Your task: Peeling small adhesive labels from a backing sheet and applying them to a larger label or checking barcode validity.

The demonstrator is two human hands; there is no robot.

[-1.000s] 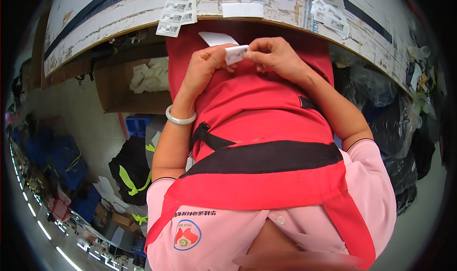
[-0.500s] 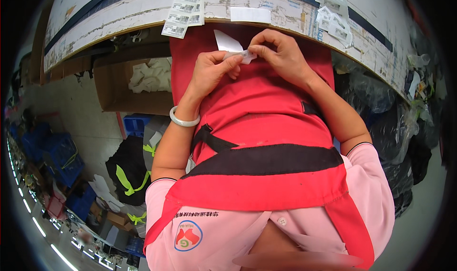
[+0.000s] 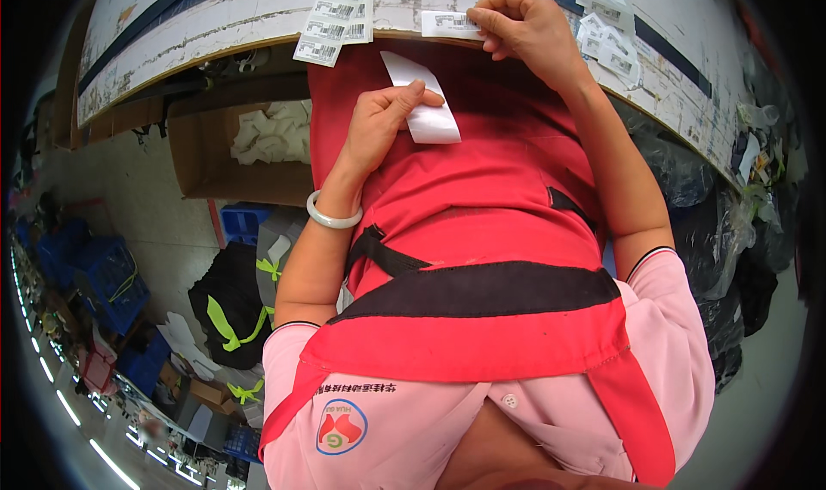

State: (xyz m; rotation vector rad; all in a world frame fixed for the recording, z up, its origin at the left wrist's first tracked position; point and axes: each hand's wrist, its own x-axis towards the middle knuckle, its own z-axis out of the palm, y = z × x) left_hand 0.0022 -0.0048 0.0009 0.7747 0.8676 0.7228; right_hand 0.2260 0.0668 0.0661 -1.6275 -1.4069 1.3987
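My left hand [image 3: 379,124] grips a glossy white paper strip [image 3: 437,127] between thumb and fingers, above the red apron [image 3: 482,180] over my lap. The strip is held tilted, with its ends hanging free. My right hand [image 3: 538,41] is at the near edge of the table, its thumb and forefinger pinching the right end of a white barcode label [image 3: 449,24]. That label lies over the spot of a plain white rectangle, which I cannot make out separately beneath it.
Overlapping barcode labels [image 3: 330,24] hang at the edge of the scuffed white table [image 3: 198,47], left of my hands. More labels [image 3: 609,38] lie to the right. Below the table at left is a cardboard box [image 3: 200,165] holding white pieces. Clear plastic bags [image 3: 680,167] are heaped at right.
My right hand has moved up and away from my left, carrying a barcode label to the table edge over the white rectangle. The strip in my left hand now hangs flatter and more visible.
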